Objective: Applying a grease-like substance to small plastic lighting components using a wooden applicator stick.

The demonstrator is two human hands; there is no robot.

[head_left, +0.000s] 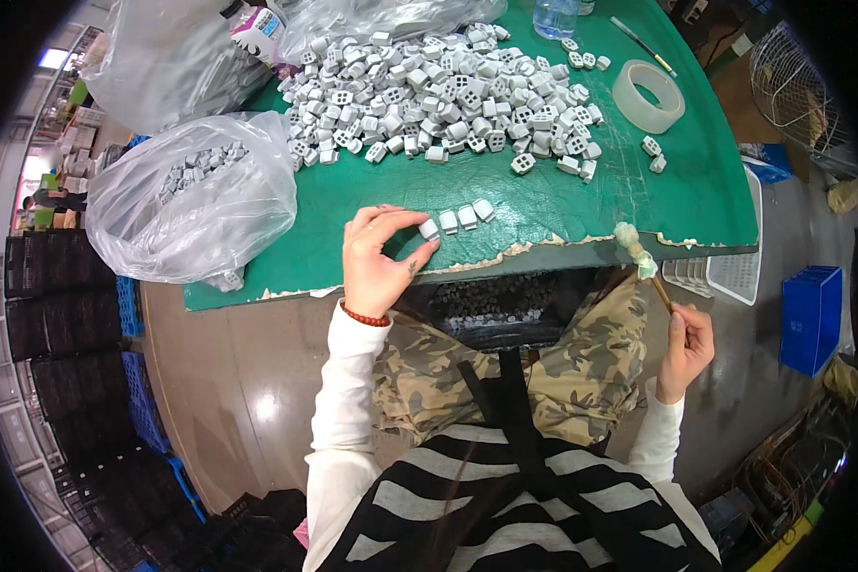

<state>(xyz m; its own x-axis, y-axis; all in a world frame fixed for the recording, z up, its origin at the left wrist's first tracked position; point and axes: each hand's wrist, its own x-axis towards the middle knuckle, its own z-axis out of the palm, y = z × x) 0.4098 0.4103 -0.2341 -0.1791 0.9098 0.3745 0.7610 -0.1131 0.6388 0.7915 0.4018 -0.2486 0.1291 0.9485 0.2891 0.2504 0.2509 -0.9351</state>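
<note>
Several small pale grey plastic caps (466,218) stand in a short row near the front edge of the green table (343,195). My left hand (377,257) pinches the leftmost cap (429,230) between thumb and forefinger. In my right hand (688,348), beyond the table's front edge, is a thin brown stick (662,294). Its far end carries a lumpy, pale green and cream wad (636,252), which is at the table's worn edge. A large heap of the same grey caps (439,95) covers the back of the table, some showing square holes.
A clear plastic bag (191,224) with more grey pieces sits at the left. A tape roll (648,96), a pen (643,46) and a water bottle (554,17) lie or stand at the back right. A white basket (734,272) and a blue bin (810,319) are to the right.
</note>
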